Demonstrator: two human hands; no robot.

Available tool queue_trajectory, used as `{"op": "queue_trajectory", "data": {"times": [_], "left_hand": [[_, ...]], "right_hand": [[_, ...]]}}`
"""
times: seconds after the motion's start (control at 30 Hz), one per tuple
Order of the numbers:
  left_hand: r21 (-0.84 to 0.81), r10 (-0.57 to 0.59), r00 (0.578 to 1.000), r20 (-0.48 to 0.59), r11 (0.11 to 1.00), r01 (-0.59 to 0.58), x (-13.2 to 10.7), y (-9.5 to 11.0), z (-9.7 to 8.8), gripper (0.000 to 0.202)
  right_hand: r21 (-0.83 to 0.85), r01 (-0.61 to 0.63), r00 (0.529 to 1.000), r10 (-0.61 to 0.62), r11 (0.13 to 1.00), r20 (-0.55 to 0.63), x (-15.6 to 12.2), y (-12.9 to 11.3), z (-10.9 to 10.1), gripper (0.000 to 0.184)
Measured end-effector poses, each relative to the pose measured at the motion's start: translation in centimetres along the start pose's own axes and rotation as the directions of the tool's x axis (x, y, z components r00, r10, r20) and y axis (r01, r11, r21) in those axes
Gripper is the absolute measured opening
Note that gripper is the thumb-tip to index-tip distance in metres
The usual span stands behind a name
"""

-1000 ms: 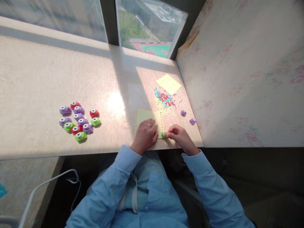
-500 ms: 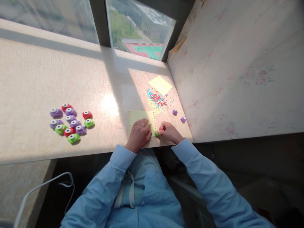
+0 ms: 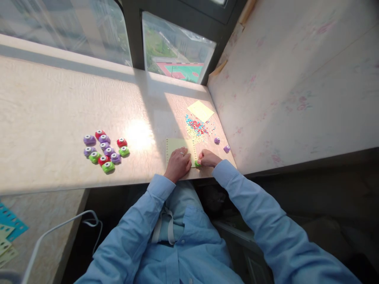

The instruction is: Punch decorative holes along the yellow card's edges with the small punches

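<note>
A pale yellow sheet of paper (image 3: 177, 146) lies at the edge of the sill, with punched holes down its left and right sides. My left hand (image 3: 179, 162) rests palm down on the sheet, fingers laid on it and a ring on one finger. At the sheet's lower right corner sits a small green craft punch (image 3: 197, 163). The fingers of my right hand (image 3: 208, 158) are closed on this punch, partly covering it. Beyond the sheet lies a scatter of tiny red, blue and yellow paper cut-outs (image 3: 197, 127).
Several purple, red and green craft punches (image 3: 104, 146) stand grouped at the left. Near the wall (image 3: 281, 98) are two purple punches (image 3: 217, 140) and a yellow paper piece (image 3: 200, 111). Punched blue paper (image 3: 13, 223) and a white cable (image 3: 59, 228) are at lower left.
The camera view has shifted left, bringing the punched papers at lower left into sight. Both hands stay at the sheet, the right still holding the green craft punch at its corner.
</note>
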State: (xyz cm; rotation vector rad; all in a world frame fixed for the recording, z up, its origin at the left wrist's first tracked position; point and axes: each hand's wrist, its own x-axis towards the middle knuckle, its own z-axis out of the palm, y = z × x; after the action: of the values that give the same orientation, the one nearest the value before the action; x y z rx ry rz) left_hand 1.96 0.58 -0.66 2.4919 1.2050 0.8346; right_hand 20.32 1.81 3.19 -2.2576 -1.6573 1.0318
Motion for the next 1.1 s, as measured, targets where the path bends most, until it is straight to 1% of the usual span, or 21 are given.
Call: {"op": "queue_trajectory", "data": {"times": [0.1,0.17,0.23,0.27,0.33,0.4,0.47,0.53,0.57,0.63,0.7,0.73,0.77,0.83,0.9,0.97,1.0,1.03,1.07,1.1], "left_hand": [[0.009,0.003,1.0,-0.013,1.0,-0.002,-0.1,-0.2,0.2,0.011],[0.015,0.004,1.0,-0.014,1.0,-0.004,-0.1,-0.3,0.3,0.011],[0.022,0.005,1.0,-0.009,1.0,-0.004,-0.1,-0.3,0.4,0.011],[0.025,0.004,1.0,-0.007,1.0,-0.003,-0.1,-0.3,0.4,0.012],[0.03,0.001,1.0,-0.005,1.0,0.0,0.0,-0.3,0.4,0.012],[0.031,0.002,1.0,-0.006,1.0,-0.002,0.0,-0.3,0.4,0.013],[0.028,0.008,1.0,-0.008,1.0,-0.008,0.0,-0.4,0.5,0.013],[0.019,0.012,1.0,-0.012,1.0,-0.011,0.0,-0.5,0.6,0.013],[0.011,0.011,1.0,-0.015,1.0,-0.011,-0.1,-0.5,0.7,0.014],[-0.004,0.008,1.0,-0.019,1.0,-0.008,-0.1,-0.6,0.7,0.014],[-0.014,0.006,1.0,-0.021,1.0,-0.006,-0.1,-0.6,0.8,0.015],[-0.015,0.006,1.0,-0.022,1.0,-0.007,-0.1,-0.6,0.7,0.015],[-0.013,0.008,1.0,-0.023,1.0,-0.008,-0.1,-0.6,0.7,0.015],[-0.003,0.011,1.0,-0.023,1.0,-0.011,-0.1,-0.5,0.7,0.015],[0.008,0.013,1.0,-0.019,1.0,-0.013,-0.1,-0.5,0.7,0.015],[0.013,0.012,1.0,-0.018,1.0,-0.012,-0.1,-0.5,0.7,0.015],[0.012,0.011,1.0,-0.019,1.0,-0.011,-0.1,-0.5,0.7,0.014],[0.01,0.01,1.0,-0.022,1.0,-0.01,-0.2,-0.5,0.7,0.014],[0.008,0.009,1.0,-0.027,1.0,-0.009,-0.2,-0.5,0.7,0.014],[0.005,0.009,0.999,-0.032,1.0,-0.009,-0.2,-0.5,0.7,0.013]], "right_hand": [[0.057,0.027,1.0,-0.028,0.998,0.013,-0.5,0.3,0.0,0.029],[0.186,0.04,0.997,-0.051,0.982,0.055,-0.9,1.0,0.0,0.026],[0.345,0.038,0.994,-0.072,0.938,0.085,-1.2,1.9,0.2,0.028],[0.404,0.049,0.993,-0.088,0.914,0.079,-1.3,2.3,0.3,0.029],[0.467,0.111,0.989,-0.145,0.877,0.038,-1.7,3.1,0.7,0.035],[0.448,0.223,0.971,-0.236,0.866,-0.028,-2.0,3.7,1.0,0.041],[0.342,0.348,0.937,-0.328,0.873,-0.117,-2.2,4.1,1.2,0.04],[0.221,0.426,0.899,-0.383,0.877,-0.213,-2.1,4.3,1.1,0.034],[0.184,0.438,0.884,-0.385,0.88,-0.264,-1.9,4.5,1.0,0.031],[0.177,0.421,0.862,-0.332,0.89,-0.382,-1.6,4.7,0.8,0.025],[0.255,0.377,0.846,-0.219,0.89,-0.487,-1.4,4.9,0.6,0.024],[0.322,0.354,0.849,-0.158,0.878,-0.504,-1.4,5.0,0.6,0.026],[0.398,0.333,0.865,-0.108,0.855,-0.491,-1.5,5.1,0.7,0.028],[0.546,0.3,0.909,-0.062,0.782,-0.411,-1.8,5.1,1.1,0.034],[0.652,0.28,0.943,-0.074,0.704,-0.325,-2.3,5.1,1.7,0.041],[0.707,0.269,0.959,-0.111,0.654,-0.262,-2.5,5.0,2.3,0.046],[0.711,0.281,0.957,-0.131,0.644,-0.259,-2.5,4.9,2.6,0.047],[0.7,0.317,0.945,-0.151,0.64,-0.289,-2.5,4.8,2.8,0.047],[0.676,0.373,0.921,-0.166,0.635,-0.352,-2.4,4.6,2.9,0.046],[0.643,0.44,0.883,-0.173,0.626,-0.436,-2.3,4.5,2.9,0.045]]}}
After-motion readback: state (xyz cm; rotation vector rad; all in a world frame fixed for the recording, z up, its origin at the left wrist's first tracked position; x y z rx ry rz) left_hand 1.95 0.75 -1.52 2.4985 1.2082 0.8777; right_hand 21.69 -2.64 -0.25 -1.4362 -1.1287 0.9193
